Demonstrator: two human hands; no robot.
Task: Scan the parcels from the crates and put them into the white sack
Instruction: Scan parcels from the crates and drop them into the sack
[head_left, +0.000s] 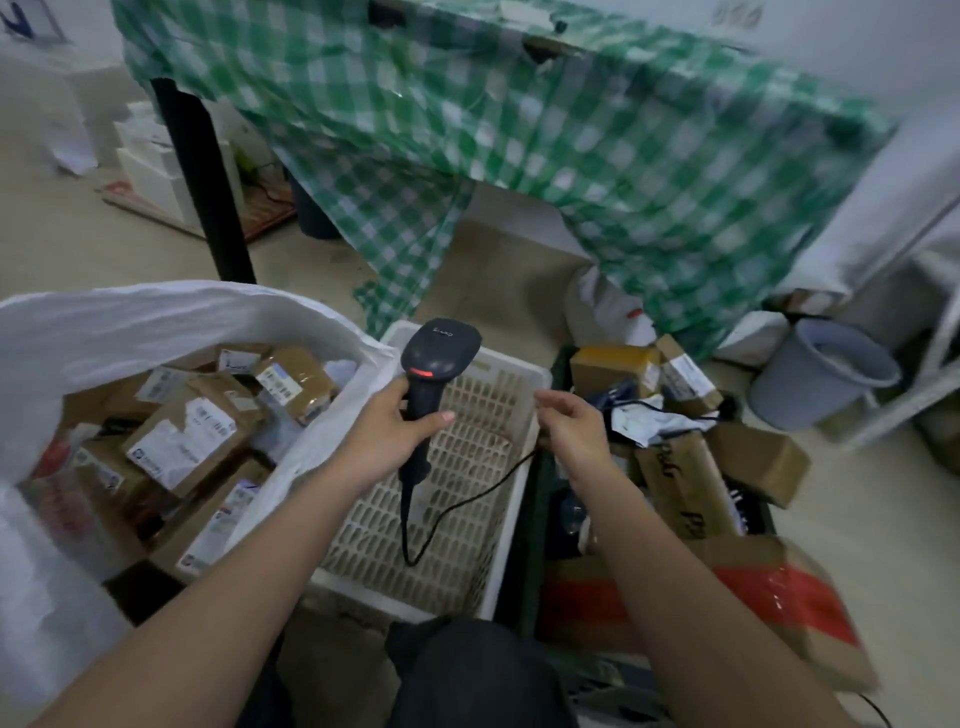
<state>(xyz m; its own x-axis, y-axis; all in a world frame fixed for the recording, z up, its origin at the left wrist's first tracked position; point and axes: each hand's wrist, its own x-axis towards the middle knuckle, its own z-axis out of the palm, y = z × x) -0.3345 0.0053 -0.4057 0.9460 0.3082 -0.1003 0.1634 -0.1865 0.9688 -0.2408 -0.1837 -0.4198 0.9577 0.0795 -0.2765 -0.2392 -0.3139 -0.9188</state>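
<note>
Taped brown parcels (182, 441) fill my open white sack (156, 317) at left; more heap in the dark crate (540, 467) right of the bare white crate (467, 467).

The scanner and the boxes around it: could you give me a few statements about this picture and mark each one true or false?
1. The left hand holds the scanner. True.
2. The white crate is packed full of parcels. False: no parcel shows in it, only the scanner's cable.
3. The white sack already holds brown parcels. True.
4. The right hand grips a parcel. False: it holds no parcel and hangs over the crate's edge.
5. The bucket is bright red. False: it is grey.
</note>
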